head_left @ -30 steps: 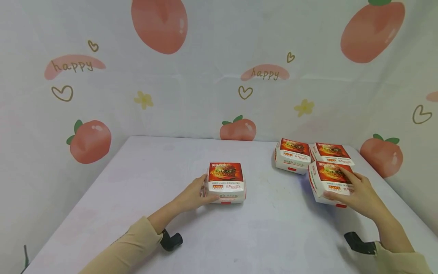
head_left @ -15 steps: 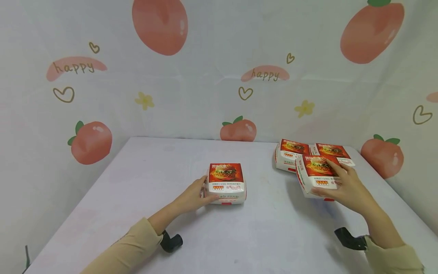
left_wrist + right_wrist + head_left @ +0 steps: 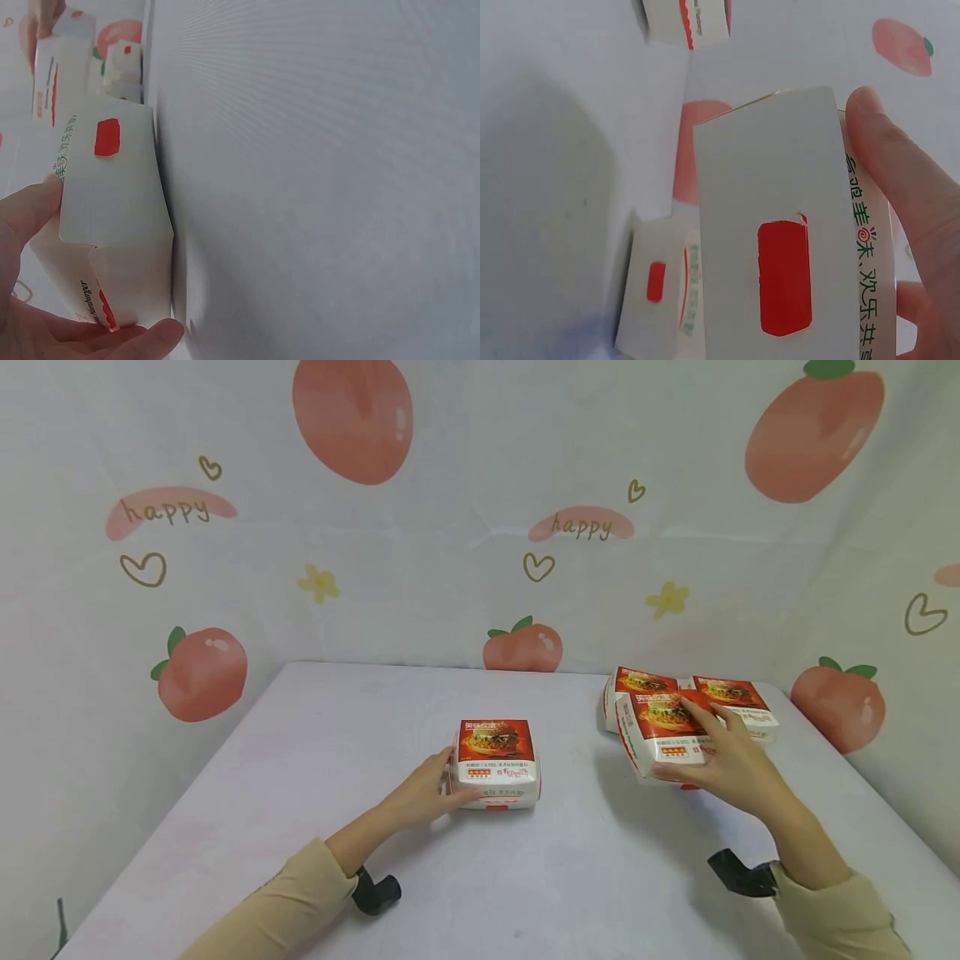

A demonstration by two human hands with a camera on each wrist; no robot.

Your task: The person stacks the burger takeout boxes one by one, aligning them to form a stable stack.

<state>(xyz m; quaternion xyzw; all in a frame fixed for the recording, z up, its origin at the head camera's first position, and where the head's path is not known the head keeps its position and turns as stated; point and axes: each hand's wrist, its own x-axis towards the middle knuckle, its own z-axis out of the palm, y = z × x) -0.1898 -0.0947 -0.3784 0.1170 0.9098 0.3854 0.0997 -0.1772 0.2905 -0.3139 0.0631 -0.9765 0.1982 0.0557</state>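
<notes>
At the middle of the table stands a white and red burger box (image 3: 495, 760), and my left hand (image 3: 429, 789) grips its left side, thumb on the front face. The left wrist view shows that box (image 3: 112, 187) sitting on the table, with the fingers (image 3: 150, 341) round its side. My right hand (image 3: 731, 764) holds a second burger box (image 3: 667, 731) raised above the table and slightly tilted. In the right wrist view the underside of this box (image 3: 757, 187) faces the camera, with a thumb along its edge.
Two more burger boxes, a left one (image 3: 611, 702) and a right one (image 3: 757, 718), stand at the back right, partly covered by the raised box. Behind the table (image 3: 360, 710) hangs a fruit-printed cloth (image 3: 420, 543).
My right hand has carried its burger box leftward and up, away from the right side, so it now overlaps the back left box in view. The left hand stays on its box.
</notes>
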